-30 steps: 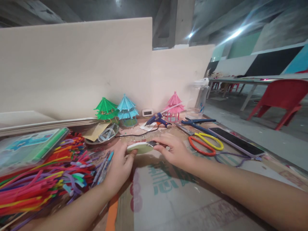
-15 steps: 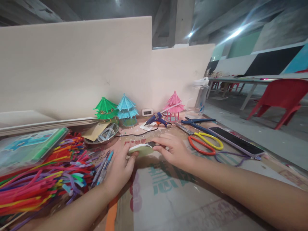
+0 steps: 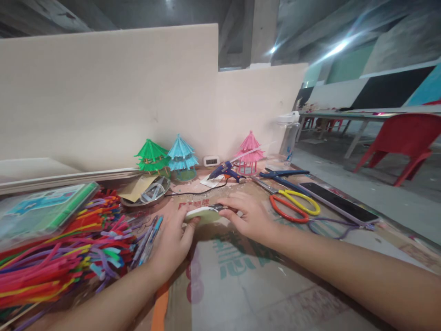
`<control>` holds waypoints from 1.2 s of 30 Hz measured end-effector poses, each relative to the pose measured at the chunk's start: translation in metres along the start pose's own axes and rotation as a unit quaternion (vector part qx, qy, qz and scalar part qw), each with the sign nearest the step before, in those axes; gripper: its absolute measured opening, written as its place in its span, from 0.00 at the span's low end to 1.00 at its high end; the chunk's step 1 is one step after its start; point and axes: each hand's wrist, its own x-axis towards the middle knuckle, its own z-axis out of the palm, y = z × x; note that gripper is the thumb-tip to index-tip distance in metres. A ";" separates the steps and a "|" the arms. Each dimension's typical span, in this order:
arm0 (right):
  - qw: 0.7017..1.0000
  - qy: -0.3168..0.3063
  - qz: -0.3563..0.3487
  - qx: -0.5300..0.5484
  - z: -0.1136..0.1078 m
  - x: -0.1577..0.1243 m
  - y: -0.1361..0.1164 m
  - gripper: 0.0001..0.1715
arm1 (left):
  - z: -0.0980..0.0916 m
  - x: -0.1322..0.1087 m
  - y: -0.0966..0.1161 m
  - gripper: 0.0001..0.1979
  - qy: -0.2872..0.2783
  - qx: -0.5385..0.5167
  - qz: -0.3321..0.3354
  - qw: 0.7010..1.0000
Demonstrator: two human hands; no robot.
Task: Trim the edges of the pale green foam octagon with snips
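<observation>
My left hand (image 3: 177,234) grips the left edge of a flat, round, pale green disc (image 3: 206,217) with a whitish upper rim, thumb on the near side. At its right end, my right hand (image 3: 246,214) pinches a small dark piece (image 3: 219,207) against the rim; what this piece is I cannot make out. The disc is held just above the cardboard-covered table (image 3: 241,276). To the right of my right hand lie scissors (image 3: 292,203) with one orange and one yellow handle. Pens (image 3: 149,241) lie beside my left hand.
Behind my hands stand green (image 3: 152,154), blue (image 3: 182,156) and pink (image 3: 251,149) small pavilions. A glue gun (image 3: 225,171), pliers (image 3: 285,174), a phone (image 3: 339,202), a water bottle (image 3: 286,138), a metal dish (image 3: 160,195) and colourful pipe cleaners (image 3: 51,271) surround the work area.
The pale green disc has tipped slightly and shifted a little to the right between my hands. Both hands keep nearly the same place and grip.
</observation>
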 end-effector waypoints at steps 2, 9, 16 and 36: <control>1.000 0.001 -0.015 -0.009 -0.001 0.000 -0.002 0.15 | 0.000 -0.001 0.000 0.11 0.004 0.005 0.005 1.000; 0.999 0.007 -0.035 -0.016 -0.002 0.001 -0.003 0.15 | 0.000 -0.002 0.000 0.10 0.009 0.014 0.008 1.000; 1.000 0.005 -0.028 -0.003 -0.001 0.002 -0.002 0.15 | 0.000 0.000 -0.001 0.10 -0.005 -0.001 0.008 1.000; 0.945 0.021 0.262 0.194 0.014 0.001 0.012 0.14 | -0.001 0.006 0.000 0.17 -0.014 -0.087 -0.047 0.995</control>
